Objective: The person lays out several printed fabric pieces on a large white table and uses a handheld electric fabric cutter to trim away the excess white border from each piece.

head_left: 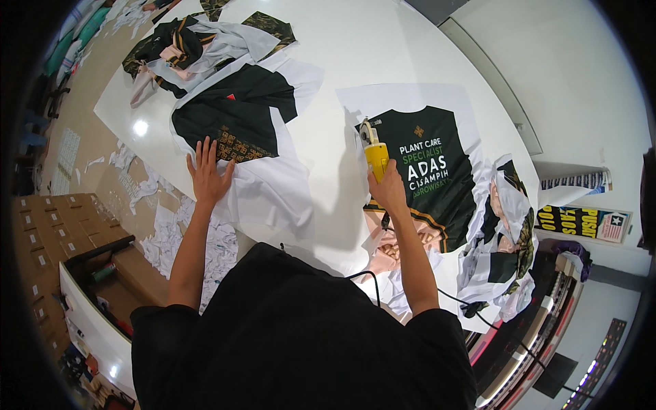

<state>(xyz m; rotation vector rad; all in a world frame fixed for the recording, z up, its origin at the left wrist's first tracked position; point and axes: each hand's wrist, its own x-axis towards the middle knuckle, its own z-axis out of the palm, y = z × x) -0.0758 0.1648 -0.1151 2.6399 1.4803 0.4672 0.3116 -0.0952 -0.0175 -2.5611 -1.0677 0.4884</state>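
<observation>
My right hand [388, 186] grips the yellow body of an electric rotary fabric cutter [374, 152]. The cutter's round blade head rests at the left edge of a dark green printed shirt panel [437, 184], which has white fabric around its border. A black cord runs back from the tool past my right arm. My left hand [209, 174] lies flat with fingers spread on dark green fabric pieces [236, 113] with a gold pattern and white margins. Both lots of fabric lie on the white table [324, 140].
At the far left of the table is a heap of cut fabric [184, 51]. Another pile of pieces [502, 246] sits at the right edge. White scraps [174, 239] litter the floor at left, near stacked cardboard boxes [48, 236]. Rolls [540, 328] stand at lower right.
</observation>
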